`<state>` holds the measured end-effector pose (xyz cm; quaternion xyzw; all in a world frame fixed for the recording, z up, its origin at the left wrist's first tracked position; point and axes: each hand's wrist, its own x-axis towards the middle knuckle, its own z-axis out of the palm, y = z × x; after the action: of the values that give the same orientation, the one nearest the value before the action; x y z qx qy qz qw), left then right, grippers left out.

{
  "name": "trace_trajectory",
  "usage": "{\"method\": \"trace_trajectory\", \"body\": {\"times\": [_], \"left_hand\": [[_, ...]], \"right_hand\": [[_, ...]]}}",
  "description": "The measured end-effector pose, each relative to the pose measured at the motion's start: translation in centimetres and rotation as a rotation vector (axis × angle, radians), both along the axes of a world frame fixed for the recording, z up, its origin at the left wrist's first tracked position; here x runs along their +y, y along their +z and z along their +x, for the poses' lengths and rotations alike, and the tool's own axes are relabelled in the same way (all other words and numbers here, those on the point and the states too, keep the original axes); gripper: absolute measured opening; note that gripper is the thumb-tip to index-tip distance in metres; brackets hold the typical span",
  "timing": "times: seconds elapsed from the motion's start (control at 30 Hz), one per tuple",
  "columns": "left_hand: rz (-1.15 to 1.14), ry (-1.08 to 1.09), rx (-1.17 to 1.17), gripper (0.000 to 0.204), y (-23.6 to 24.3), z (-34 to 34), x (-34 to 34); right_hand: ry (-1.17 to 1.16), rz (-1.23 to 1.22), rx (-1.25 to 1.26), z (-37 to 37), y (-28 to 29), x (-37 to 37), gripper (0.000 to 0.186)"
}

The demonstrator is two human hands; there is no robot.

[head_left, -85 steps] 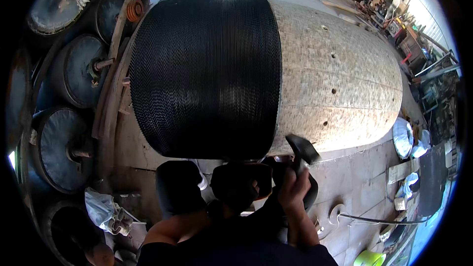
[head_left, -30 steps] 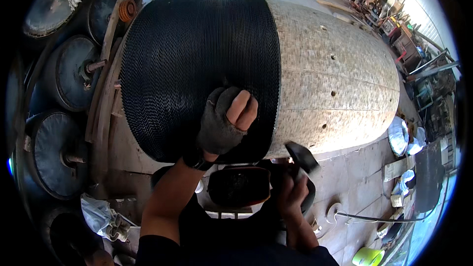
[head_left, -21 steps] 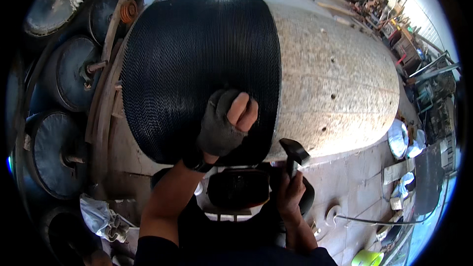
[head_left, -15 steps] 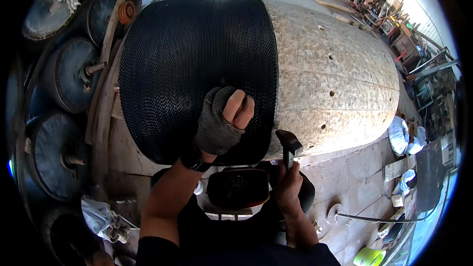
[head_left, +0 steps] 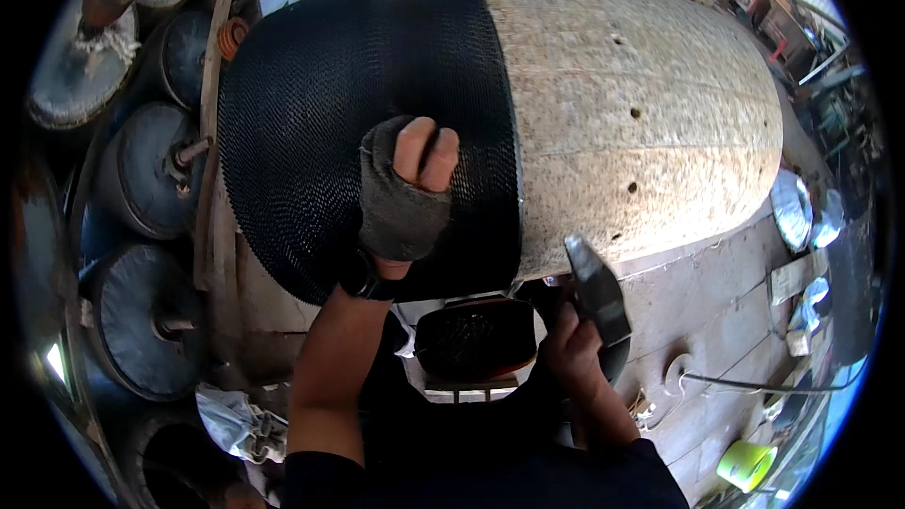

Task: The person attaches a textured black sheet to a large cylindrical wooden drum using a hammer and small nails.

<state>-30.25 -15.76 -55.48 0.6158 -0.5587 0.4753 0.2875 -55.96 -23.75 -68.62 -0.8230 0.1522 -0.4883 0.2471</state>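
Note:
A large drum lies across in front of me. Its left part is covered in black ridged sheeting [head_left: 311,123]; the right part is a bare tan, speckled surface [head_left: 584,104] with small dark holes. My left hand [head_left: 407,184], in a grey glove that leaves fingertips bare, is closed against the black sheeting near its right edge. Whatever its fingers hold is hidden. Lower right, my right hand [head_left: 575,344] grips a hammer [head_left: 596,287], whose metal head is raised clear of the drum. Between my legs sits a dark open box [head_left: 476,337] with small bits in it, too dark to name.
Several dark rollers with end shafts [head_left: 146,320] are stacked along the left, beside wooden beams [head_left: 209,123]. A white cloth bundle [head_left: 226,419] lies lower left. To the right are a lime-green bucket [head_left: 747,465], a cable [head_left: 773,385] and plastic bags [head_left: 790,210].
The view has shifted, moving the surroundings in the picture. The hammer in my right hand has turned, its head now tilting down to the right. My left hand stays closed at the black sheeting.

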Motion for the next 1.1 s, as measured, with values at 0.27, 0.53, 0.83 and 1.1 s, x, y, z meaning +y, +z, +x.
{"method": "trace_trajectory", "body": {"times": [0.27, 0.53, 0.83, 1.1], "left_hand": [[-0.041, 0.096, -0.065, 0.035, 1.4, 0.1, -0.6], [0.048, -0.328, 0.297, 0.037, -5.9, -9.7, 2.0], [0.077, -0.301, 0.486, 0.041, -6.8, -10.4, 1.6], [0.111, -0.327, 0.581, 0.044, -6.3, -10.4, 1.8]], "right_hand": [[-0.121, 0.357, 0.142, -0.4, -3.7, 1.3, 0.021], [-0.072, 0.455, 0.055, -1.9, -4.3, 3.3, 0.015], [-0.047, 0.419, 0.041, -1.8, -3.3, 3.4, 0.014], [-0.041, 0.426, 0.046, -1.4, -2.5, 3.8, 0.017]]}}
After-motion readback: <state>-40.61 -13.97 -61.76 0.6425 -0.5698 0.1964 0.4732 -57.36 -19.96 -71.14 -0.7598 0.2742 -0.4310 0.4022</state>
